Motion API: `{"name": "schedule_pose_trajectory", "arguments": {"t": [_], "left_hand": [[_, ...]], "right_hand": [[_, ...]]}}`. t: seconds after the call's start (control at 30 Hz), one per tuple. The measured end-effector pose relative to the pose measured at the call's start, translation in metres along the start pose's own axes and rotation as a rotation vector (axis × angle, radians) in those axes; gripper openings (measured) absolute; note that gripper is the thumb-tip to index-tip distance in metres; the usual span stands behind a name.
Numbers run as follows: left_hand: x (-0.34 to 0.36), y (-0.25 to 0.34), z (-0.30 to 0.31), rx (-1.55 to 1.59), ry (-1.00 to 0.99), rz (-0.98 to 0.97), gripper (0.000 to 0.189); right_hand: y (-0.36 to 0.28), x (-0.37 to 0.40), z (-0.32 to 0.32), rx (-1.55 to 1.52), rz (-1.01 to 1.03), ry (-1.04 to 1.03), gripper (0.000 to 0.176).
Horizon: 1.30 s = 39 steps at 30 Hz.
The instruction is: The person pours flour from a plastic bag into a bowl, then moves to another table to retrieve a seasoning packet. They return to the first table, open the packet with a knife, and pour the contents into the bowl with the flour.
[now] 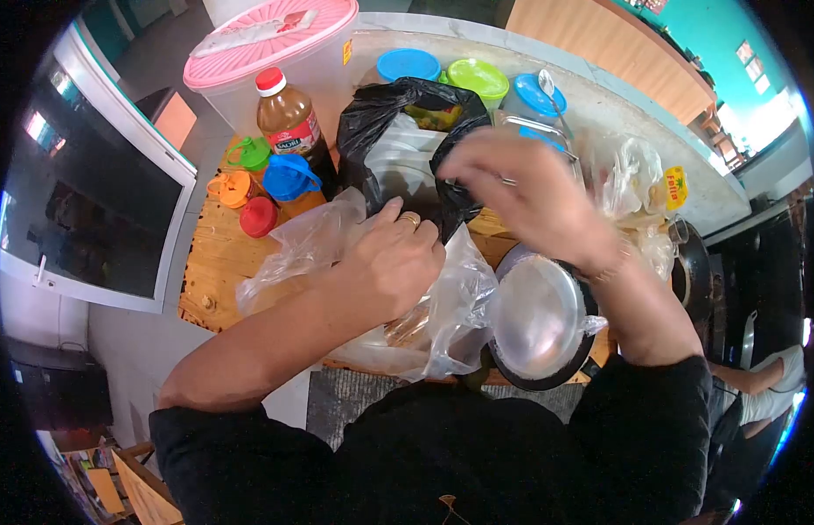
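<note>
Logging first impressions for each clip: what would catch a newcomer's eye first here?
The two hands at centre: the left hand, wearing a ring, lies on a crumpled clear plastic bag, while the blurred right hand hangs over an open black bag. Behind stand a pink-lidded tub and a brown bottle with a red cap; a round metal lid shines at the near right.
</note>
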<state>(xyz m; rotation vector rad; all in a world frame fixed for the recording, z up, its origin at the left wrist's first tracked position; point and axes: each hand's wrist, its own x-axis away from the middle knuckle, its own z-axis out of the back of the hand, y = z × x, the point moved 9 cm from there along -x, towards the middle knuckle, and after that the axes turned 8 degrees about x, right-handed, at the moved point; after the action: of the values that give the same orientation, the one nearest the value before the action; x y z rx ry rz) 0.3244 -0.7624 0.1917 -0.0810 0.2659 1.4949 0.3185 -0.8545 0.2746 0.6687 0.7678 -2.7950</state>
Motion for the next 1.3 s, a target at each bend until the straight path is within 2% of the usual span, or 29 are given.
{"name": "schedule_pose_trajectory", "arguments": {"t": [0.03,0.1,0.2,0.3,0.4,0.53,0.6,0.63,0.67,0.7,0.73,0.83,0.93,1.0,1.1,1.17,1.2,1.27,1.3], "left_hand": [[0.002,0.0,-0.002,-0.003,0.003,-0.001,0.012],[0.007,-0.002,-0.006,-0.01,0.01,-0.001,0.012],[0.012,-0.006,-0.001,0.027,0.025,0.003,0.012],[0.014,-0.018,0.003,0.051,0.03,0.023,0.014],[0.016,-0.037,0.015,0.035,0.02,0.095,0.014],[0.027,-0.05,0.058,0.171,0.243,0.102,0.017],[0.034,-0.043,0.087,0.161,0.349,0.092,0.024],[0.041,-0.039,0.092,0.129,0.334,0.109,0.028],[0.052,-0.031,0.097,0.096,0.32,0.125,0.033],[0.062,-0.025,0.099,0.061,0.308,0.139,0.037],[0.074,-0.025,0.1,0.006,0.316,0.212,0.044],[0.113,-0.035,0.1,-0.088,0.363,0.436,0.064],[0.155,-0.046,0.078,-0.024,0.43,0.673,0.079],[0.172,-0.043,0.067,0.047,0.444,0.775,0.083],[0.203,-0.049,0.024,0.565,0.42,1.094,0.074],[0.214,-0.049,-0.002,0.919,0.403,1.177,0.063],[0.218,-0.046,-0.015,1.099,0.393,1.208,0.057],[0.212,-0.032,-0.028,1.433,0.475,1.018,0.049],[0.209,-0.022,-0.031,1.598,0.511,0.909,0.045]], "right_hand": [[0.005,-0.008,-0.026,-0.054,-0.057,-0.084,0.015],[0.032,-0.01,-0.082,-0.015,-0.038,-0.334,0.018],[0.081,0.011,-0.12,0.404,-0.148,-0.728,0.022],[0.1,0.018,-0.109,0.54,-0.168,-0.7,0.022],[0.123,0.03,-0.114,0.571,-0.327,-0.869,0.024],[0.146,0.034,-0.147,0.361,-0.265,-1.002,0.026],[0.129,0.022,-0.134,0.225,-0.322,-0.848,0.026],[0.125,0.019,-0.133,0.379,-0.296,-0.926,0.029],[0.128,0.017,-0.131,0.279,-0.321,-0.821,0.03],[0.113,0.014,-0.13,0.211,-0.234,-0.804,0.028],[0.098,0.011,-0.126,0.144,-0.149,-0.783,0.026],[0.113,0.021,-0.137,0.394,0.108,-0.901,0.027],[0.15,0.032,-0.153,0.496,-0.201,-1.01,0.03],[0.143,0.031,-0.156,0.438,-0.25,-1.005,0.031],[0.119,0.019,-0.142,0.337,-0.283,-0.962,0.032],[0.113,0.009,-0.125,0.284,-0.283,-0.865,0.032],[0.107,0.004,-0.123,0.415,-0.135,-0.918,0.033],[0.096,-0.001,-0.123,0.672,0.161,-1.005,0.034],[0.102,0.001,-0.127,0.518,0.009,-0.95,0.034]]}}
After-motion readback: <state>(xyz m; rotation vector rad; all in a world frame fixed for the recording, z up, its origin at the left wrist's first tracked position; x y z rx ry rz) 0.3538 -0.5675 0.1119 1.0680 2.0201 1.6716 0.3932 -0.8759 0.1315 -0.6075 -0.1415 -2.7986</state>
